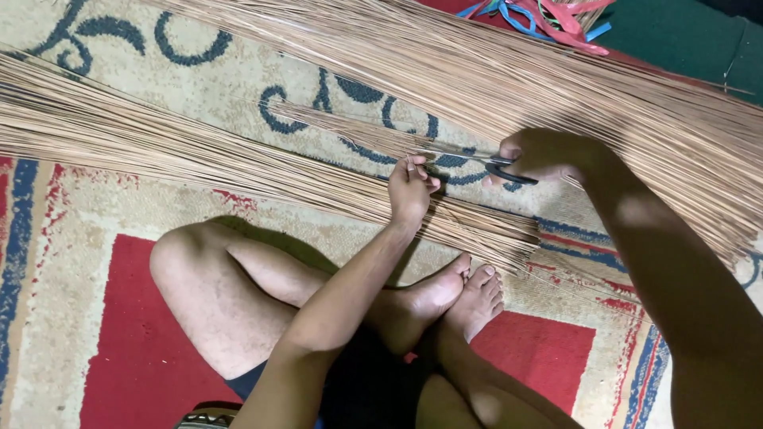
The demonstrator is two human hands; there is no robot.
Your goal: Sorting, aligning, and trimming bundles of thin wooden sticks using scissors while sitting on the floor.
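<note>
Bare arms, bare legs and feet, dark shorts

Black-handled scissors [509, 169] lie level, blades across a thin tan stick bundle [358, 131].

Three stick bundles [199, 151], one scissors [509, 169], one rug [95, 238].

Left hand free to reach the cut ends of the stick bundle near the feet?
Probably yes. The left hand sits right above that stick bundle, and nothing lies between it and the cut ends; the right hand holds the scissors apart.
</note>
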